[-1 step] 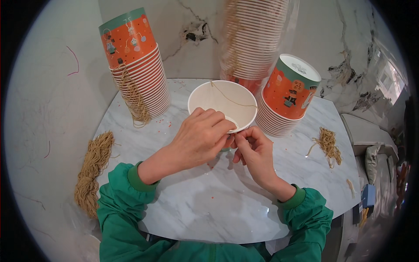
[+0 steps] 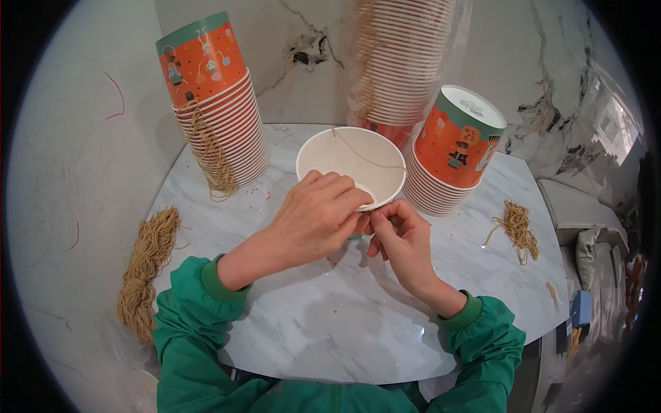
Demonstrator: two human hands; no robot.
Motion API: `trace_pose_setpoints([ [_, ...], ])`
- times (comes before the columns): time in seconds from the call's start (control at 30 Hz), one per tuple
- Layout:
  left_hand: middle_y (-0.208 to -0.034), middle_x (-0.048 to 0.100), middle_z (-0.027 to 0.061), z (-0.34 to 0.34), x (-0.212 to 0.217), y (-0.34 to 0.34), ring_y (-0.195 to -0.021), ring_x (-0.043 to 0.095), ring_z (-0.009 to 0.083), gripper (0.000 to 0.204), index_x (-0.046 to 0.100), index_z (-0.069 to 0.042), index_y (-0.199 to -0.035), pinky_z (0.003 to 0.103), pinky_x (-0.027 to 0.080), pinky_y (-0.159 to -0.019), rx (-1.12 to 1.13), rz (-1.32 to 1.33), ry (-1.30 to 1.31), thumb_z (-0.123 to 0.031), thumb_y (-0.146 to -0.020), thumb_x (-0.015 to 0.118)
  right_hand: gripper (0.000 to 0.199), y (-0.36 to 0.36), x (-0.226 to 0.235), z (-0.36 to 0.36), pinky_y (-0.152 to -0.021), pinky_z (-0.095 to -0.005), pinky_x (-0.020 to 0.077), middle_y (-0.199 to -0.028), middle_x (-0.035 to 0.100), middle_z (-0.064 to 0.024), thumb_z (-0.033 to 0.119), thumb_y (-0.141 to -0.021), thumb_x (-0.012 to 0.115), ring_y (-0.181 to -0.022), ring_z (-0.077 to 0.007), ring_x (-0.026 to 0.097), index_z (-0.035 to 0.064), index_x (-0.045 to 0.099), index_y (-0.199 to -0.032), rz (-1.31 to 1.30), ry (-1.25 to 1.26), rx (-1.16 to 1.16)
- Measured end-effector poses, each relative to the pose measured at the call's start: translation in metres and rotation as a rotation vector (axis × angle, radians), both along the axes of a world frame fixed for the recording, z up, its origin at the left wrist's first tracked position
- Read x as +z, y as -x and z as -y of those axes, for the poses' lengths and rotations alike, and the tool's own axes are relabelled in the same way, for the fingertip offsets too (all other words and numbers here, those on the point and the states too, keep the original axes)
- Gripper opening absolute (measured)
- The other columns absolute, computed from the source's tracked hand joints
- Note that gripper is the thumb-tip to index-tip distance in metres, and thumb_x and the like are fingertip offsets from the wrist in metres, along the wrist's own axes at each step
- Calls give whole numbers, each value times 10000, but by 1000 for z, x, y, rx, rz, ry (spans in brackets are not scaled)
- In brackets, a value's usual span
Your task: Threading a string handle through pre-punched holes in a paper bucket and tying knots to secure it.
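A white-lined paper tub point(image 2: 358, 155) stands upright, mouth up, at the middle of the table. Over its near rim reaches my left hand point(image 2: 313, 213), fingers inside and the rim gripped in them. A tan string point(image 2: 365, 158) crosses the inside from the far rim to the right rim. My right hand point(image 2: 403, 237) is closed in a pinch just below the near rim, beside the left fingertips. Whatever lies between its thumb and fingers is too small to make out. Both hands hide the tub's near side.
A tall stack of orange and green tubs point(image 2: 224, 124) with strings stands at left, a shorter stack point(image 2: 454, 155) at right. Behind is a wrapped stack point(image 2: 403, 62). A tan string bundle point(image 2: 144, 275) lies at the left edge, a loose string pile point(image 2: 516, 227) at right.
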State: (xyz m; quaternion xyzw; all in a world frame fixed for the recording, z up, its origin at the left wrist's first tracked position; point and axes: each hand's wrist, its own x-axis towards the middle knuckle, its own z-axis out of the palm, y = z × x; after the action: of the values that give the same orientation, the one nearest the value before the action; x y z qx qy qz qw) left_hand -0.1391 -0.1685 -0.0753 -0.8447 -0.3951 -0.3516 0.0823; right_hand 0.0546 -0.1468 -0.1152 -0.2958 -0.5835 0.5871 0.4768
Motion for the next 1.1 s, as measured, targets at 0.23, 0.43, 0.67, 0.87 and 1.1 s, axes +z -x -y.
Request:
trace_pose_setpoints([
  [0.23,-871,707,61,-13,27,6,-768,662,191,214,716,-15,-1131,334,518,-701,-40,175,532,-107,-963,620,122,-2,2,-1,-455,-195,406,-767,683,-42,143,-1033,606,-551,-81,616,29,598,-991,34,45,27],
  [0.43,-869,699,7,-35,42,12,-781,611,56,219,728,6,-1104,242,523,-682,-111,305,1173,-132,-976,615,133,-4,10,1,-444,-199,379,-721,673,-37,149,-1017,631,-515,-72,582,24,625,-972,79,131,18],
  [0.67,-827,677,-10,-52,46,14,-744,571,59,139,710,8,-944,250,489,-674,-221,149,1154,-121,-929,659,143,-4,14,1,-435,-203,357,-693,664,-36,153,-1008,654,-488,-73,558,23,631,-953,80,153,32],
  [0.87,-782,661,-11,-56,36,15,-721,558,69,129,675,2,-893,253,474,-651,-269,167,1103,-119,-926,643,153,-5,12,-2,-438,-205,348,-694,656,-28,169,-1010,663,-490,-59,534,27,638,-959,69,150,65],
  [1.1,-756,632,41,-44,41,19,-688,542,116,156,632,1,-869,290,470,-644,-148,31,854,-151,-904,629,123,-5,2,-6,-530,-190,402,-774,651,22,134,-1006,670,-649,-19,559,14,647,-996,189,-20,52],
])
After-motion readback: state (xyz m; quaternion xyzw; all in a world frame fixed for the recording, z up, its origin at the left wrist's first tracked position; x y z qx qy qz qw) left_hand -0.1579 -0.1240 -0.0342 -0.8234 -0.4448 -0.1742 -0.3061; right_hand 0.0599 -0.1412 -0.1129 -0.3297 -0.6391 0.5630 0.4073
